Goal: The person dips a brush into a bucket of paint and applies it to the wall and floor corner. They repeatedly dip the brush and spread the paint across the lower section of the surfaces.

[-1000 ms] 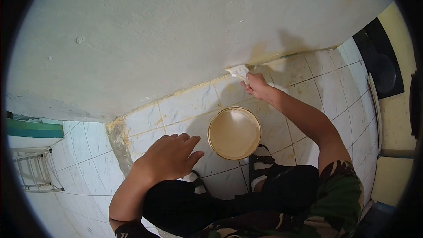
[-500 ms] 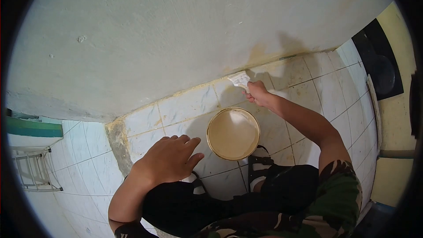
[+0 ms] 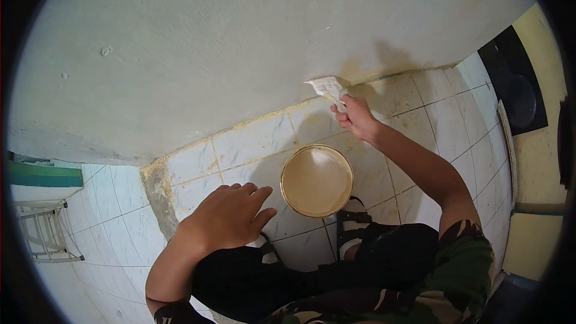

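Note:
My right hand is wrapped round the handle of a brush coated in white. The brush head lies against the lower part of the pale wall, just above the floor edge, where a yellowish stain shows. Below it, a round bucket with creamy white paint inside stands on the tiles in front of my feet. My left hand hovers over my knee, left of the bucket, fingers loosely bent and thumb apart, holding nothing.
Pale tiles run along the wall, with a rough bare patch at the left. A metal rack stands at the far left. At the right are a black panel and a yellow surface.
My right hand has raised the brush from the floor edge onto the wall, its head now tilted differently. The left hand has stayed nearly where it was.

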`<action>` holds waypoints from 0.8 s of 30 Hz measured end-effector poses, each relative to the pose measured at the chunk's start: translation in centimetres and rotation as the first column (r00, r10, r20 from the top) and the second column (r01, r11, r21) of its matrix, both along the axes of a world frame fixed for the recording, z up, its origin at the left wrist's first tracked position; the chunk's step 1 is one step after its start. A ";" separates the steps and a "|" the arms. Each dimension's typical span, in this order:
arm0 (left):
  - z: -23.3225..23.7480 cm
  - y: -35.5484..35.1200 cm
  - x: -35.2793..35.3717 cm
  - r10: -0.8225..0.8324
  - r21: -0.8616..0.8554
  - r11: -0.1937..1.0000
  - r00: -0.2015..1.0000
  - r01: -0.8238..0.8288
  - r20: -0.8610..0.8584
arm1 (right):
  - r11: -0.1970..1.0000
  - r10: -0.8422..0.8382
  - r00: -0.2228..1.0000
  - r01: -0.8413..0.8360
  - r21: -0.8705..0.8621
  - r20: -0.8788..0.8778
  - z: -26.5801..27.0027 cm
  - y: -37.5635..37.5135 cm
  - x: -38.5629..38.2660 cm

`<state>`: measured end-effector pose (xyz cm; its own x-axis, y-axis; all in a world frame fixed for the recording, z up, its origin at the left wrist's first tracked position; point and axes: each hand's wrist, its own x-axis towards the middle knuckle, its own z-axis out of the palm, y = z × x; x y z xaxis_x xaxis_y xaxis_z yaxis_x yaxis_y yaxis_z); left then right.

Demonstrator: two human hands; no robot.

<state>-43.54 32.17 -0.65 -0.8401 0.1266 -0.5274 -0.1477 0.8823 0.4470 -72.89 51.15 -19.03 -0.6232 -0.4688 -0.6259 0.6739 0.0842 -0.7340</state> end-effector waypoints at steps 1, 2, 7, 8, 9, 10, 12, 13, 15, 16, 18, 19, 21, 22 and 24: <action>0.0 -0.1 0.1 0.004 0.000 1.000 1.000 -0.004 0.000 | 0.999 0.044 0.998 -0.045 -0.014 -0.047 0.5 0.7 0.3; 0.1 -0.1 0.1 0.012 -0.001 1.000 1.000 -0.012 0.001 | 0.999 0.047 0.998 -0.048 -0.015 -0.047 0.3 1.2 0.5; 1.0 0.0 -0.5 0.013 -0.051 0.999 0.986 -0.004 0.167 | 0.981 0.048 0.999 -0.049 0.187 0.011 -4.4 0.5 0.2; 0.5 0.0 -0.2 0.012 -0.032 0.999 0.996 -0.009 0.089 | 0.981 0.047 0.999 -0.048 0.187 0.011 -5.9 0.0 -0.1; 0.2 0.0 -0.1 0.011 -0.013 1.000 1.000 -0.011 0.010 | 0.974 0.059 0.998 -0.060 0.217 0.013 -7.0 -0.8 -0.4; 0.1 0.1 -0.2 0.008 -0.015 1.000 1.000 -0.008 0.010 | 0.967 0.069 0.997 -0.071 0.244 0.015 -7.9 -1.4 -0.9; 0.0 0.2 -0.3 0.001 -0.023 1.000 1.000 -0.001 0.020 | 0.971 0.047 0.999 -0.049 0.234 0.014 -7.5 -2.7 -1.1; 0.1 0.2 -0.3 -0.002 -0.025 1.000 1.000 0.003 0.020 | 0.974 0.029 0.999 -0.031 0.226 0.013 -7.2 -3.1 -1.2; 0.3 0.3 -0.3 0.009 -0.021 1.000 1.000 -0.009 0.029 | 0.982 0.002 1.000 -0.005 0.188 0.017 -5.6 -3.1 -1.4; 0.3 0.3 -0.3 0.010 -0.022 1.000 1.000 -0.009 0.028 | 0.988 -0.021 0.999 0.018 0.150 0.024 -4.5 -3.0 -1.5; 0.2 0.2 0.0 -0.006 -0.013 1.000 1.000 0.006 0.004 | 0.998 0.016 1.000 -0.016 0.066 0.004 -0.5 -1.7 -0.7; 0.4 0.2 -0.2 -0.006 -0.011 1.000 1.000 0.006 0.006 | 0.999 0.050 0.999 -0.050 -0.020 -0.021 1.0 -1.0 -0.3; 1.2 0.3 -0.7 0.007 -0.045 0.999 0.987 0.000 0.163 | 0.996 0.076 0.996 -0.078 -0.043 -0.044 2.1 0.6 0.0; 1.2 0.3 -0.7 0.009 -0.046 0.999 0.986 -0.001 0.165 | 0.992 0.100 0.993 -0.104 -0.069 -0.070 2.2 1.2 0.3; 1.3 0.2 -0.6 0.003 -0.055 0.998 0.989 0.005 0.146 | 0.997 0.078 0.996 -0.077 0.012 -0.041 0.9 1.6 1.3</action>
